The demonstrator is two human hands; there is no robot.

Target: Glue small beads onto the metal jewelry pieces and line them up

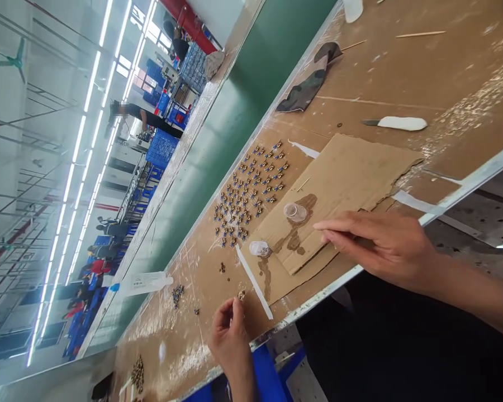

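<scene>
My left hand [231, 334] is closed in a pinch, with a small brass-coloured part [241, 294] at the tips of its thumb and forefinger. Over the cardboard sheet [356, 162], my right hand [381, 245] pinches thumb and forefinger together. Whatever is between them is too small to make out. A small clear cup [295, 211] stands on the cardboard beside a dark wet stain, left of my right fingertips. Another small whitish cup [260, 248] is nearer my left hand. Beyond them, many small brass and blue parts [251, 190] stand in rows on the brown table.
A white-handled knife [402, 123], a camouflage cloth [310, 84] and a wooden stick [420, 34] lie farther right. A white bottle [145, 283] lies against the green divider [251, 100]. Small piles [178, 295] of parts sit at left. People work in the background.
</scene>
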